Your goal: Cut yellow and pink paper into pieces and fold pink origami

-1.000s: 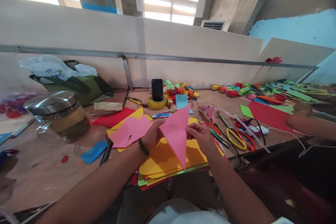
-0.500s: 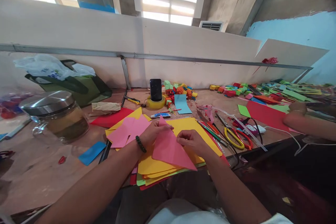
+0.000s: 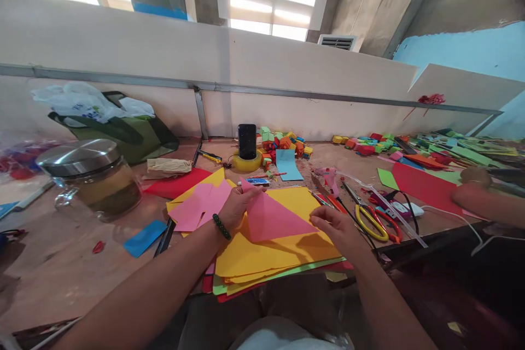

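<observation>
A pink sheet of paper (image 3: 276, 217), triangular in outline, is held up over a stack of yellow paper (image 3: 262, 260) with green and red sheets beneath. My left hand (image 3: 238, 205), with a dark bead bracelet at the wrist, grips the sheet by its upper left corner. At the opposite, right-hand point of the sheet, my right hand (image 3: 330, 224) pinches the tip between thumb and fingers. Left of the stack lie cut pink paper pieces (image 3: 194, 208), one with a small slot.
A glass jug (image 3: 102, 191) with a metal lid stands left, by a green bag (image 3: 123, 134). A phone (image 3: 247, 142) leans on a yellow tape roll (image 3: 246, 162). Right lie a pink glue gun (image 3: 330, 180) and yellow-handled scissors (image 3: 369, 224). Another person's hand (image 3: 476, 191) is at the far right.
My right hand has moved to the right, from the sheet's edge to its pointed corner. That corner has swung up and to the right, while the left hand keeps its hold.
</observation>
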`<state>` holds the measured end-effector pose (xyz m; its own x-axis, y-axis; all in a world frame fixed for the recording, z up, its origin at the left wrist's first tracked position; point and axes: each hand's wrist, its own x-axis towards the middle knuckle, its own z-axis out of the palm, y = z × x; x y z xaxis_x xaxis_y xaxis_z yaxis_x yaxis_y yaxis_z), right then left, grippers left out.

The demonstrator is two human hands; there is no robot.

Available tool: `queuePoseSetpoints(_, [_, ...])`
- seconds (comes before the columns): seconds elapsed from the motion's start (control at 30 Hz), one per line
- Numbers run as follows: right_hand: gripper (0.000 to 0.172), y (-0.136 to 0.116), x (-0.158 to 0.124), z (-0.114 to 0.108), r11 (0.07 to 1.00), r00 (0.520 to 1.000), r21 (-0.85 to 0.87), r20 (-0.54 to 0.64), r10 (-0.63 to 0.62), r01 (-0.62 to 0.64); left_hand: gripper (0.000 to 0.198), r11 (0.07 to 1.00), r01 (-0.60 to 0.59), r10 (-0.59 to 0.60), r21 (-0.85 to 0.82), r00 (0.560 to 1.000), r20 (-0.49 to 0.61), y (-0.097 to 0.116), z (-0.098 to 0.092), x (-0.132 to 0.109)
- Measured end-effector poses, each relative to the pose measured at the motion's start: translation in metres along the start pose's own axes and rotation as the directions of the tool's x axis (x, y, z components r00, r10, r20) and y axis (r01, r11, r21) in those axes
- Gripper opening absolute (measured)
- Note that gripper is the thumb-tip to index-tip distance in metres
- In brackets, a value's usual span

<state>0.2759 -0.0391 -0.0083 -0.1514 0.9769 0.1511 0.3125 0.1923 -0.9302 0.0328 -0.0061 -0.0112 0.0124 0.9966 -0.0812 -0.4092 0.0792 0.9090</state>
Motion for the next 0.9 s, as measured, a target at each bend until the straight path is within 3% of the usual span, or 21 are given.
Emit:
queuePoseSetpoints(0.07, [0.041, -0.005, 0.0, 0.009, 1.0, 1.0, 0.005, -0.009, -0.003, 0.003, 0.037, 1.0, -0.002, 0.002, 0.005, 1.0, 0.003, 0.0, 0.002, -0.003])
queuePoseSetpoints(0.13, [0.045, -0.002, 0.001, 0.015, 1.0, 0.998, 0.007, 0.069, 0.007, -0.008, 0.037, 1.0, -0.003, 0.003, 0.009, 1.0, 0.003, 0.002, 0.003, -0.005])
queuePoseSetpoints(0.3, [0.042, 0.016, 0.0, 0.01, 0.997, 0.983, 0.078, 0.182, 0.015, -0.03, 0.031, 1.0, -0.021, 0.021, -0.004, 0.999, -0.044, 0.013, -0.006, 0.0])
queuePoseSetpoints(0.4, [0.044, 0.02, 0.0, 0.004, 0.983, 0.988, 0.17, 0.146, 0.051, -0.076, 0.035, 0.999, -0.008, 0.006, -0.043, 0.999, -0.039, 0.018, -0.012, 0.005])
queuePoseSetpoints(0.47, [0.047, 0.021, 0.0, 0.004, 0.971, 0.995, 0.231, 0.085, 0.051, -0.07, 0.043, 0.998, 0.039, -0.038, -0.045, 0.999, 0.019, 0.016, -0.013, 0.007])
queuePoseSetpoints(0.63, [0.049, 0.03, 0.004, 0.01, 0.96, 0.999, 0.279, 0.044, 0.008, -0.02, 0.036, 0.988, 0.086, -0.107, 0.128, 0.98, 0.167, -0.002, -0.009, 0.009])
queuePoseSetpoints(0.73, [0.044, 0.035, 0.003, 0.012, 0.985, 0.999, 0.163, 0.001, -0.053, 0.052, 0.035, 0.986, 0.056, -0.09, 0.158, 0.972, 0.219, -0.009, -0.009, 0.01])
queuePoseSetpoints(0.8, [0.038, 0.032, 0.001, 0.015, 0.988, 0.986, -0.041, -0.077, -0.149, 0.146, 0.036, 0.986, 0.03, -0.066, 0.162, 0.974, 0.217, -0.011, -0.009, 0.011])
queuePoseSetpoints(0.9, [0.031, 0.017, -0.005, 0.026, 0.852, 0.894, -0.357, -0.088, -0.44, 0.384, 0.036, 0.989, 0.006, -0.032, 0.147, 0.984, 0.176, -0.013, -0.009, 0.01])
